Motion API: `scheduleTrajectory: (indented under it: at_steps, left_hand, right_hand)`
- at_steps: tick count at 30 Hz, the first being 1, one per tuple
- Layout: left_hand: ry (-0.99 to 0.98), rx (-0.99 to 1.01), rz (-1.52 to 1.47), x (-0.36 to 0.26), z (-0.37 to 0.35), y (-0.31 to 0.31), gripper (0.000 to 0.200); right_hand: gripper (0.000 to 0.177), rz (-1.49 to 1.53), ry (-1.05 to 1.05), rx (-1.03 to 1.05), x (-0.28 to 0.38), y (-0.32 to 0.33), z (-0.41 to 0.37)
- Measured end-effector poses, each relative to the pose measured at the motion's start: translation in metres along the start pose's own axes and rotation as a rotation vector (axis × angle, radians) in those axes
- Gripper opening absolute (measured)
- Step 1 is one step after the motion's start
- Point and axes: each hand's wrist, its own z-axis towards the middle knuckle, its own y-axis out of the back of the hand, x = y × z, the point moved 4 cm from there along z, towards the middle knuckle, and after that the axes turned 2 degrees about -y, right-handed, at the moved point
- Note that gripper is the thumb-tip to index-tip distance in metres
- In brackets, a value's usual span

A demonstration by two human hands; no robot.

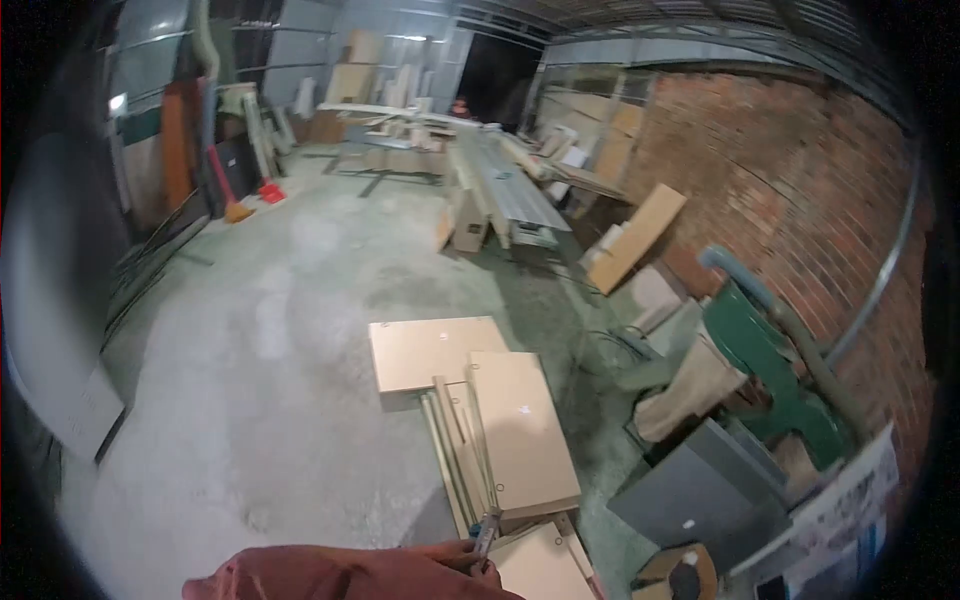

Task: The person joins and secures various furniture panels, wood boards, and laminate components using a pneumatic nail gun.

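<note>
Hands, two, bottom centre of the frame: one hand (452, 550) extended rightward from a reddish sleeve (310, 574), forearm nearly level; the other hand (486, 574) just below and right, close beside it. Left and right not distinguishable; finger closure cannot be told.
Slim greyish object (487, 532), one: between the hands, tilted, upper end near the pale boxes.
Pale boxes (522, 430), several: lower centre, on the concrete floor (270, 400).
Narrow strips (455, 455): alongside, left.
</note>
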Motion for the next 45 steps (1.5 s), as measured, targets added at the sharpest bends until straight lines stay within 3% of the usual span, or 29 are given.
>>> scheduleTrajectory:
  at_steps: [2,4,5,6,7,8,10,14,17,19,20,21,22,23,24,25,26,27,29,30,32,33,35,36,38,40,41,43,45]
  left_hand:
    - [-0.004,-0.054,-0.021,0.003,-0.010,0.008,0.050]
    - [0.016,-0.006,-0.018,0.008,0.011,0.007,0.050]
    - [0.031,0.030,-0.023,0.011,0.015,-0.003,0.050]
    - [0.049,0.048,-0.037,0.018,0.009,-0.013,0.050]
    - [0.021,0.052,-0.042,-0.003,-0.004,-0.016,0.048]
    - [-0.008,0.043,-0.053,-0.028,-0.017,-0.014,0.047]
    - [0.142,0.053,-0.128,-0.027,-0.019,-0.016,0.040]
    - [0.292,0.015,-0.142,-0.047,-0.030,-0.010,0.057]
    - [0.266,0.015,-0.166,-0.026,-0.022,-0.006,0.056]
    - [0.260,-0.002,-0.147,0.000,-0.018,-0.017,0.055]
    - [0.123,-0.062,-0.139,0.015,-0.018,-0.020,0.050]
    - [-0.020,-0.074,-0.097,0.012,-0.009,-0.004,0.048]
    - [-0.040,-0.108,0.019,-0.040,-0.036,-0.001,0.048]
    - [0.121,-0.071,-0.148,-0.011,-0.024,-0.003,0.048]
    - [0.182,-0.088,-0.046,-0.027,-0.026,-0.003,0.047]
    - [0.153,-0.064,-0.048,-0.010,-0.018,0.001,0.046]
    - [0.105,-0.079,-0.082,0.008,-0.009,0.002,0.045]
    - [0.064,-0.164,-0.135,-0.013,-0.014,0.004,0.045]
    - [0.006,0.007,-0.244,-0.064,-0.042,-0.009,0.046]
    - [-0.008,-0.042,-0.305,-0.042,-0.033,-0.016,0.046]
    - [0.118,0.019,-0.003,0.007,0.003,-0.006,0.048]
    - [0.140,0.075,0.021,-0.009,-0.008,-0.013,0.048]
    - [0.241,-0.038,-0.049,-0.042,-0.022,-0.007,0.048]
    - [0.265,0.036,0.001,-0.035,-0.019,-0.007,0.048]
    - [0.173,0.029,-0.074,-0.022,-0.012,-0.004,0.050]
    - [0.139,-0.099,-0.147,-0.025,-0.014,-0.004,0.051]
    - [0.130,-0.046,-0.042,-0.033,-0.017,-0.007,0.051]
    - [0.200,-0.002,0.145,-0.034,-0.017,-0.011,0.050]
    - [0.080,-0.054,0.091,0.005,-0.006,-0.013,0.051]
  right_hand:
    - [0.040,0.177,-0.243,-0.010,0.126,0.025,0.042]
    - [0.039,0.373,-0.540,-0.112,0.313,0.091,0.068]
    - [0.039,0.475,-0.700,-0.171,0.365,0.110,0.068]
    - [0.037,0.327,-0.664,-0.189,0.378,0.118,0.070]
    - [0.035,0.180,-0.623,-0.177,0.383,0.122,0.070]
    - [0.034,0.357,-0.574,-0.221,0.389,0.119,0.070]
    - [0.034,0.435,-0.644,-0.189,0.384,0.116,0.072]
    - [0.033,0.429,-0.700,-0.181,0.396,0.118,0.082]
    - [0.034,0.334,-0.691,-0.143,0.402,0.121,0.084]
    - [0.036,0.516,-0.764,-0.152,0.416,0.121,0.085]
    - [0.036,0.534,-0.745,-0.191,0.412,0.120,0.087]
    - [0.038,0.457,-0.706,-0.148,0.399,0.116,0.087]
    - [0.039,0.391,-0.690,-0.142,0.389,0.107,0.082]
    - [0.039,0.428,-0.690,-0.252,0.374,0.102,0.077]
    - [0.041,0.472,-0.743,-0.235,0.358,0.092,0.077]
    - [0.042,0.484,-0.786,-0.160,0.342,0.085,0.079]
    - [0.041,0.382,-0.615,-0.154,0.340,0.089,0.077]
    - [0.041,0.326,-0.654,-0.138,0.351,0.099,0.078]
    - [0.040,0.223,-0.683,-0.035,0.367,0.112,0.086]
    - [0.040,0.236,-0.672,0.000,0.374,0.115,0.081]
    - [0.041,0.323,-0.655,-0.027,0.388,0.120,0.089]
    - [0.041,0.405,-0.658,-0.115,0.392,0.118,0.086]
    - [0.042,0.545,-0.678,-0.326,0.381,0.113,0.078]
    - [0.041,0.522,-0.682,-0.298,0.369,0.107,0.077]
    - [0.041,0.489,-0.678,-0.260,0.374,0.111,0.075]
    - [0.039,0.307,-0.692,-0.223,0.402,0.123,0.080]
    - [0.038,0.492,-0.673,-0.273,0.415,0.125,0.077]
    - [0.039,0.442,-0.685,-0.191,0.389,0.116,0.077]
    - [0.039,0.405,-0.708,-0.185,0.356,0.114,0.079]
